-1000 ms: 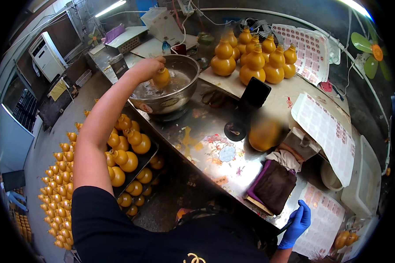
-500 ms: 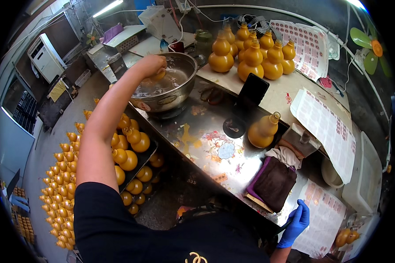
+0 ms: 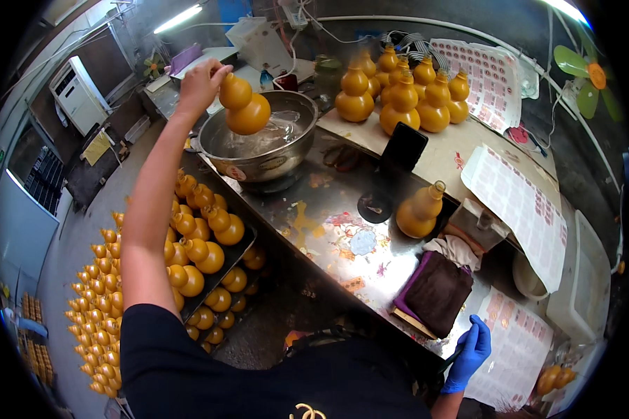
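My left hand (image 3: 203,82) pinches the top of a glossy yellow-orange gourd (image 3: 248,113). The gourd hangs upright over a steel basin (image 3: 264,166) of clear liquid, and its lower bulb is above the rim. A blue glove covers my right hand (image 3: 472,355), whose fingers are closed around a slim dark handle (image 3: 451,360); what the handle belongs to is hidden. Beside that hand lies a folded dark brown cloth (image 3: 437,293) on a purple one. Another gourd (image 3: 419,211) stands on the metal bench beyond the cloth.
Several gourds (image 3: 435,105) stand on the raised board at the back. A phone (image 3: 402,148) leans upright on a stand. Racks of gourds (image 3: 206,255) fill the floor at left. Printed sheets (image 3: 514,209) lie at right. A green fan (image 3: 597,77) is mounted far right.
My left hand has risen from the basin and moved left, lifting the gourd above the liquid. My right hand has stayed almost still.
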The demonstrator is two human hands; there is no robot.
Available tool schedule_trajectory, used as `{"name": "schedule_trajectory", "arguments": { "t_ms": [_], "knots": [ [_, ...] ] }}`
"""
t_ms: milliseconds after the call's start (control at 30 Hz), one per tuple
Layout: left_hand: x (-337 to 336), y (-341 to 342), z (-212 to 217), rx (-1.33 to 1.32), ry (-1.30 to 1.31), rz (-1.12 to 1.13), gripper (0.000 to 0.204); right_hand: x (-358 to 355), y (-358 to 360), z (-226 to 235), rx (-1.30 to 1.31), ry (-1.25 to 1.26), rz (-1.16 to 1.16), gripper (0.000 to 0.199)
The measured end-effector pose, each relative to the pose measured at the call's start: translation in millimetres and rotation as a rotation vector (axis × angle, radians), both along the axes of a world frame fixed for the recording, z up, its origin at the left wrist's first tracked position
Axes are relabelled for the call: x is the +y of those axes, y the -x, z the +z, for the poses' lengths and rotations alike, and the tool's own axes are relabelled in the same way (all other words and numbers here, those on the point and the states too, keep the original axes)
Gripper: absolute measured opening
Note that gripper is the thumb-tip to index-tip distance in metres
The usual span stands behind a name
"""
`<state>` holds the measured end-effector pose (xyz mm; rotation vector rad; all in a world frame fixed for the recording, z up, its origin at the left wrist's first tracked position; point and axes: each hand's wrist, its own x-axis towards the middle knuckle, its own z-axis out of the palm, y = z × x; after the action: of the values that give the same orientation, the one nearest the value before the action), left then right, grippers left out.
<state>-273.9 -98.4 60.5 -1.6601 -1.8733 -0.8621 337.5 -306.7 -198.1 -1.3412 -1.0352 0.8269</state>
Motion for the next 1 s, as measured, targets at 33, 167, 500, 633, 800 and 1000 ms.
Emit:
{"name": "schedule_trajectory", "arguments": {
  "t_ms": [33,167,500,633,800,1000],
  "knots": [
    [-0.6,-16.8,8.5,0.012,-0.068,-0.12,0.031,0.2,1.3,2.0,0.0,-0.001,-0.01,0.019],
    [-18.2,-87.4,44.4,0.028,-0.032,-0.362,0.022,9.1,12.2,16.7,0.013,-0.005,0.057,0.022],
    [-2.8,-314.5,-51.8,-0.564,0.612,-1.36,0.022,60.2,18.4,73.1,-0.131,-0.062,0.551,0.075],
    [25.1,-395.3,-130.5,-0.661,0.727,-1.302,0.022,57.2,14.2,50.1,-0.012,-0.03,0.422,0.074],
    [-12.5,-389.8,-227.6,-0.642,0.531,-1.281,0.068,38.2,4.7,18.4,-0.3,0.077,-0.001,0.071],
    [-75.3,-406.0,-244.1,-0.507,0.615,-1.203,0.101,49.1,14.2,14.2,-0.366,-0.128,0.031,0.075]
  ]
}}
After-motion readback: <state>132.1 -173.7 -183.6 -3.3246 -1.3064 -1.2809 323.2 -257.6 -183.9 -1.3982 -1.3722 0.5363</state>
